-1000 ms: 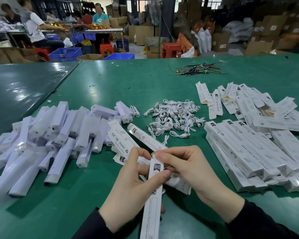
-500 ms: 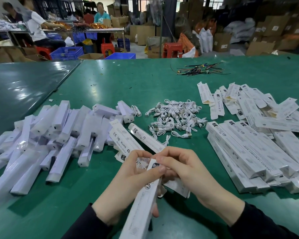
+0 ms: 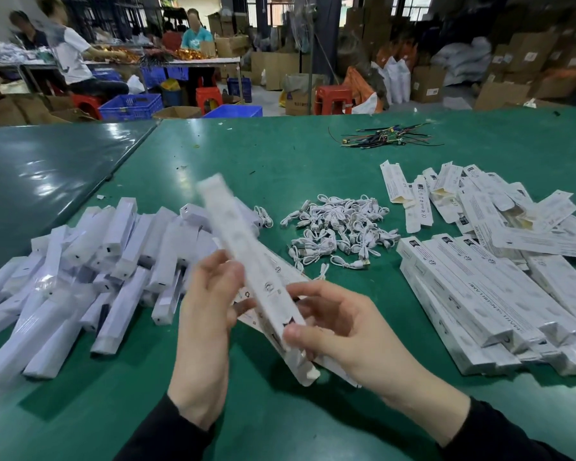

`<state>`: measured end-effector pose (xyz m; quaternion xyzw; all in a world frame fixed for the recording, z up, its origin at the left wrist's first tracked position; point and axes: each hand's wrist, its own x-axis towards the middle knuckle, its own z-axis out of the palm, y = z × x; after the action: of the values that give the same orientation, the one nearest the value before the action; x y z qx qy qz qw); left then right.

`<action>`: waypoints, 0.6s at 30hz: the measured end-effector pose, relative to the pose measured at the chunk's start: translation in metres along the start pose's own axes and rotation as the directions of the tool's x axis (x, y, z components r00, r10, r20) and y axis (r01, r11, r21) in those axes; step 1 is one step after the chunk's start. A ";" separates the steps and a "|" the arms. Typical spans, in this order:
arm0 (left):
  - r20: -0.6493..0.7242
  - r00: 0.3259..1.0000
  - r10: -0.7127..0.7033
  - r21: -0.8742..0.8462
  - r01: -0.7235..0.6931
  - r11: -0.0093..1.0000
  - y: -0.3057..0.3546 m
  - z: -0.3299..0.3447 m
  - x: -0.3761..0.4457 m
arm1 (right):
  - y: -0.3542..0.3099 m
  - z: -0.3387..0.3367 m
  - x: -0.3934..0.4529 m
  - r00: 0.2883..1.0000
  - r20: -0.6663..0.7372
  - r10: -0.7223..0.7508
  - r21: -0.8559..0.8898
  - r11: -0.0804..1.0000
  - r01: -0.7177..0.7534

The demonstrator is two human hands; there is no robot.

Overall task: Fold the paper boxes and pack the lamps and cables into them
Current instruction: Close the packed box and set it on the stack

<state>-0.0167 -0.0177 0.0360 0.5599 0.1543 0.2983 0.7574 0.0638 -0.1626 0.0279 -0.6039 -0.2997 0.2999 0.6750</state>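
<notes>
A long white paper box [image 3: 246, 254] is in the air above the green table [image 3: 280, 161], tilted with its far end up and to the left, blurred by motion. My left hand [image 3: 207, 314] holds its middle from the left with fingers curled round it. My right hand [image 3: 343, 324] pinches its near end between thumb and fingers. A heap of white wrapped lamps [image 3: 90, 271] lies to the left. Coiled white cables [image 3: 340, 227] sit in a pile at the centre. Flat printed boxes [image 3: 486, 207] and filled long boxes [image 3: 479, 301] lie to the right.
A bundle of coloured wires [image 3: 386, 138] lies far back on the table. A second dark green table [image 3: 40, 181] adjoins on the left. Beyond the tables are people working, blue crates [image 3: 130, 104], red stools and stacked cartons.
The box has swung round: its far end rose up and to the left, its other end now near my right hand. Both hands shifted their hold along it and rose slightly.
</notes>
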 end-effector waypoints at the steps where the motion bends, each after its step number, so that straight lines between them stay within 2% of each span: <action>1: -0.017 1.000 0.002 0.007 -0.002 1.000 0.000 0.002 -0.001 | 0.002 0.002 -0.001 0.999 0.041 -0.003 -0.029 1.000 0.005; 3: -0.010 1.000 -0.022 -0.039 0.022 0.999 0.001 0.004 -0.002 | 0.006 0.006 -0.004 0.995 0.097 -0.015 -0.112 0.993 0.026; 5: -0.015 1.000 -0.023 -0.055 0.022 0.998 0.003 0.003 -0.002 | 0.009 0.007 -0.005 0.989 0.090 -0.114 -0.283 0.949 0.136; 6: -0.021 1.000 -0.019 -0.062 0.017 0.998 0.004 0.003 -0.001 | 0.010 0.007 -0.005 0.973 0.082 -0.217 -0.419 0.878 0.231; 8: -0.055 0.998 -0.010 -0.082 0.006 0.997 0.004 -0.001 0.002 | 0.014 0.004 -0.005 0.900 0.120 -0.420 -0.701 0.606 0.376; 9: -0.082 0.997 -0.005 -0.078 -0.001 0.997 0.003 -0.003 0.005 | 0.015 0.002 -0.003 0.874 0.151 -0.462 -0.795 0.469 0.385; 11: -0.133 0.991 0.012 -0.033 -0.017 0.999 0.003 -0.009 0.010 | 0.016 -0.003 0.000 0.891 0.193 -0.412 -0.889 0.311 0.336; 14: -0.225 0.973 0.054 0.063 -0.041 0.997 0.005 -0.020 0.018 | 0.018 -0.010 0.003 0.962 0.195 -0.190 -0.929 0.278 0.243; 15: -0.264 0.961 0.079 0.102 -0.054 0.993 0.004 -0.025 0.021 | 0.019 -0.012 0.003 0.969 0.181 -0.167 -0.931 0.287 0.224; 18: -0.343 0.912 0.224 0.290 -0.124 0.949 0.005 -0.040 0.028 | 0.017 -0.015 0.003 0.962 0.109 -0.251 -0.948 0.264 0.176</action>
<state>-0.0191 0.0316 0.0307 0.6001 0.2821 0.4426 0.6037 0.0764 -0.1679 0.0097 -0.8481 -0.4754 -0.0487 0.2287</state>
